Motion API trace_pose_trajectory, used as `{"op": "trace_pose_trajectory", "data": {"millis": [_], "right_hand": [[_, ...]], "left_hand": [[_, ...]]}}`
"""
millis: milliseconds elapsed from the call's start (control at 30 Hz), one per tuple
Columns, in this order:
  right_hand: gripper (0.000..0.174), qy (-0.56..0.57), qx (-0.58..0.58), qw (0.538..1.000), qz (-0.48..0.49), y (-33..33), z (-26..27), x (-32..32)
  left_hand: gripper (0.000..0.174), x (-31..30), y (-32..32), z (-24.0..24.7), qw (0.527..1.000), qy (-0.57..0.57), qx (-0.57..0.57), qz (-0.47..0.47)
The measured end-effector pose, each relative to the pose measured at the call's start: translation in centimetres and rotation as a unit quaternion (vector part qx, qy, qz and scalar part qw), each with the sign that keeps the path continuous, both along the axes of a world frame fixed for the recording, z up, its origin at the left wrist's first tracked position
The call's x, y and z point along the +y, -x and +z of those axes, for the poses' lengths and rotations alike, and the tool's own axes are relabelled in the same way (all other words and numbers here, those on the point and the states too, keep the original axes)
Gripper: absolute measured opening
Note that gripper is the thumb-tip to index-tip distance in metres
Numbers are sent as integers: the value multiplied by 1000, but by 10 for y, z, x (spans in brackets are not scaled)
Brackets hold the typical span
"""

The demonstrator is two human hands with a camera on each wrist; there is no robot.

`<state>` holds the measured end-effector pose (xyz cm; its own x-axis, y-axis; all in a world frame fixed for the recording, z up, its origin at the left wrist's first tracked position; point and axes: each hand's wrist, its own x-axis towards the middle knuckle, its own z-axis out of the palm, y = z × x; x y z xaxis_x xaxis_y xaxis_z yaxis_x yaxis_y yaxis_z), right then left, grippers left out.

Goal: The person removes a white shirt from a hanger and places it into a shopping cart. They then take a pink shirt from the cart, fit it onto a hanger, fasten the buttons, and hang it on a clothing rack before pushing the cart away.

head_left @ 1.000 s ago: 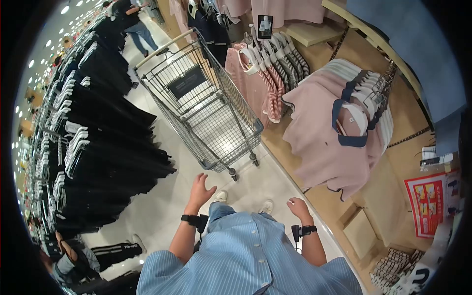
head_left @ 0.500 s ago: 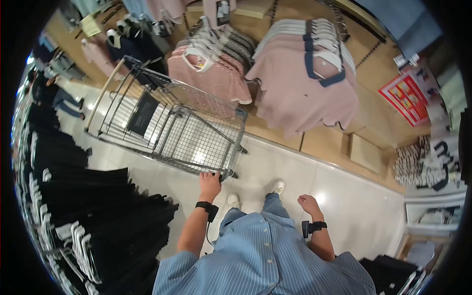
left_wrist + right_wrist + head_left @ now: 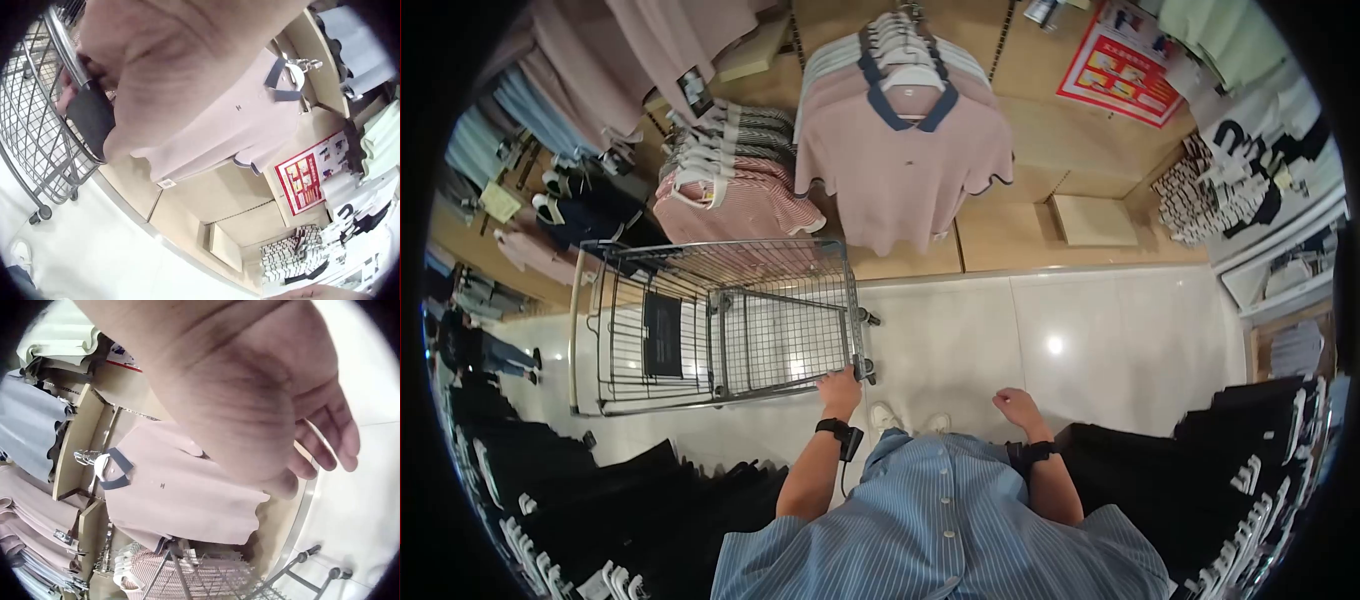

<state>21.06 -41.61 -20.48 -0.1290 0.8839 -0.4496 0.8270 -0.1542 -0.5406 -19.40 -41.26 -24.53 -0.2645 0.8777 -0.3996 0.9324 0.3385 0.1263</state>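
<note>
My left hand (image 3: 839, 392) grips the front corner of an empty grey wire shopping cart (image 3: 720, 345). In the left wrist view, its fingers wrap around the black corner piece (image 3: 92, 122) on the cart's top rim. The cart stands sideways in front of me, its pale handle (image 3: 576, 335) at the far left. To the right of the cart, my right hand (image 3: 1018, 407) hangs in the air with loosely bent fingers. It holds nothing, and the right wrist view shows its fingers (image 3: 340, 428) slightly apart.
Pink polo shirts (image 3: 910, 165) hang on the wooden wall display ahead, beside red-striped shirts (image 3: 730, 205). A low wooden ledge (image 3: 990, 255) edges the tiled floor. Racks of black clothes (image 3: 1150, 490) flank me on both sides. Someone (image 3: 485, 345) stands at the far left.
My left hand has reached the cart's corner and taken hold of it. My view has turned right, and the cart now lies crosswise rather than pointing away. The right hand stays free.
</note>
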Motion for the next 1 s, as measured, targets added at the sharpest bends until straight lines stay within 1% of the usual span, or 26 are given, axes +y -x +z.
{"op": "trace_pose_trajectory", "data": {"millis": [33, 133, 167, 233, 300, 333, 400, 433, 500, 533, 600, 633, 667, 700, 733, 800, 833, 867, 933, 967, 1000], "right_hand": [[37, -6, 8, 1000, 0, 3, 0, -2], [38, 11, 10, 999, 34, 18, 8, -1], [38, 4, 29, 999, 38, 22, 7, -1], [38, -13, 65, 996, 51, 34, 6, 3], [44, 0, 87, 995, 45, 45, 12, 13], [48, 8, 98, 994, 45, 50, 11, 15], [56, -20, 82, 996, 29, 55, 2, 17], [60, -32, 74, 996, 26, 54, -5, 18], [66, 7, 74, 997, 15, 50, -13, 20], [69, 28, 74, 997, 10, 48, -17, 20], [68, 21, 101, 994, -25, 44, -21, 14], [67, 20, 112, 993, -43, 38, -23, 7], [64, 25, 107, 993, -40, 31, -29, 2], [60, 28, 104, 993, -40, 24, -37, 0], [57, 31, 99, 994, -40, 16, -44, -4], [53, 24, 66, 994, -83, 1, -60, -15], [50, 19, 47, 993, -105, -9, -68, -19], [49, 21, 57, 991, -123, -21, -80, -22], [46, 24, 76, 984, -162, -48, -104, -27], [46, 35, 98, 977, -185, -61, -100, -28], [46, 45, 122, 969, -209, -72, -90, -31]], "left_hand": [[45, 3, -8, 3, 999, 34, -12, -18], [54, 5, -34, 2, 997, 39, -27, -61], [56, 5, -46, 5, 996, 52, -31, -70], [57, 4, -68, 10, 990, 67, -80, -95], [60, 5, -84, 13, 979, 91, -140, -117], [61, 5, -88, 18, 973, 79, -168, -137], [62, 2, -99, 23, 958, 57, -226, -169], [65, -3, -100, 34, 965, -3, -222, -141], [66, -16, -79, 47, 969, -127, -187, -104], [67, -26, -60, 54, 964, -187, -166, -85], [63, -56, -3, 72, 963, -250, -97, 18], [55, -76, 26, 73, 952, -301, 19, 60], [52, -98, 64, 85, 941, -317, 101, 59], [53, -118, 90, 105, 936, -288, 117, 163], [56, -139, 101, 135, 909, -322, 159, 212], [62, -179, 142, 162, 860, -333, 270, 278], [66, -197, 158, 176, 850, -296, 305, 312], [70, -211, 172, 185, 837, -259, 337, 345], [77, -238, 196, 189, 843, -239, 320, 361], [82, -251, 213, 175, 857, -216, 300, 360], [84, -257, 224, 163, 862, -142, 302, 381]]}}
